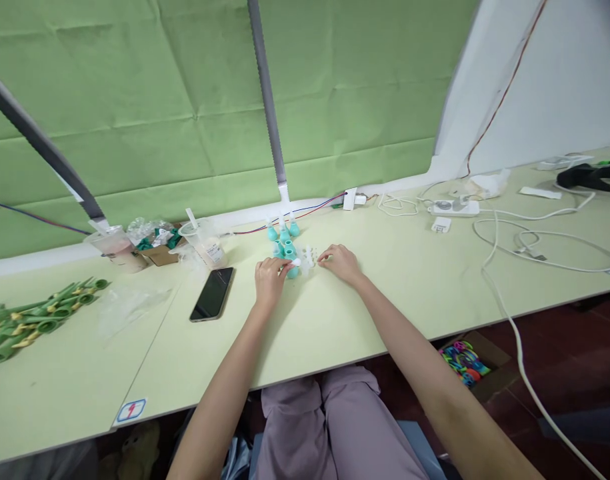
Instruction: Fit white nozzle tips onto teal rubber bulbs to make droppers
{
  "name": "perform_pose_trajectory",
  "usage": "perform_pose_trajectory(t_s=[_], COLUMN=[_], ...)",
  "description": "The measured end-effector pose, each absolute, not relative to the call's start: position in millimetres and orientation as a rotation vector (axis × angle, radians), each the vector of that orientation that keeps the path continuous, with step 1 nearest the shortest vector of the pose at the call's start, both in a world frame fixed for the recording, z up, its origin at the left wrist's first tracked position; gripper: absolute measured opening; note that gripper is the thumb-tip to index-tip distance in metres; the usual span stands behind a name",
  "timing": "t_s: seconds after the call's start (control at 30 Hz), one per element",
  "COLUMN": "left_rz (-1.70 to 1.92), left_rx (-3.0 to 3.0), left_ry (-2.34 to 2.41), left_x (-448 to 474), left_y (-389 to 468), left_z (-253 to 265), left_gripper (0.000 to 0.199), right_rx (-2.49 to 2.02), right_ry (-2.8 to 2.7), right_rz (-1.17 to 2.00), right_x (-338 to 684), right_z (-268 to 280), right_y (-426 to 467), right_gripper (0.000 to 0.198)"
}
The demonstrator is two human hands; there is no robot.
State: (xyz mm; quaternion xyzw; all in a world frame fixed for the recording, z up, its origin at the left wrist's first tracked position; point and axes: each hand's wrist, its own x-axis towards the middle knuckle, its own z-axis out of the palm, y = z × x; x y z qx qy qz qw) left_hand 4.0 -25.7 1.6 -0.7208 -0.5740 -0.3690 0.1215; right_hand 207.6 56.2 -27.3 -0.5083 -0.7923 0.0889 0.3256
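My left hand is closed in a pinch on a small white plastic piece, held just over the turquoise parts. Several turquoise bulb-shaped plastic parts stand and lie in a cluster in front of it, some with open round tops. Farther back, a few more turquoise bulbs carry clear tips. Beside the cluster lie small translucent white pieces. My right hand is just right of these, thumb and forefinger close together near tiny bits on the table. Whether anything sits between those fingertips is too small to tell.
A phone lies left of my left hand, with a drink cup behind it. Green plastic parts are piled at far left. On the right are a power strip and a loose white cable hanging over the table edge.
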Motion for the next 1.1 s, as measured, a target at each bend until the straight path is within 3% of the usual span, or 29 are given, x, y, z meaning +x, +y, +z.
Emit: perform_pose_trajectory(t_s=[0.43, 0.63, 0.87, 1.1], left_rz=[-1.021, -0.93, -0.926, -1.258], left_rx=[-2.134, -2.133, -2.139, -1.85], left_ry=[-1.668, -1.595, -1.514, -1.784], left_x=[5, 7, 9, -10], left_y=[-26, -26, -29, -18], left_z=[1, -1, -2, -4], left_gripper=[0.019, 0.02, 0.019, 0.023], right_rx=[-1.27, -0.809, -0.836, -1.038], right_ry=[-1.986, -2.111, -2.185, -2.092], right_rz=[0.3, 0.568, 0.525, 0.459], right_x=[205, 190, 180, 202], right_z=[-13, 7, 8, 5], right_y=[49, 31, 16, 37], right_gripper=[0.012, 0.03, 0.025, 0.012])
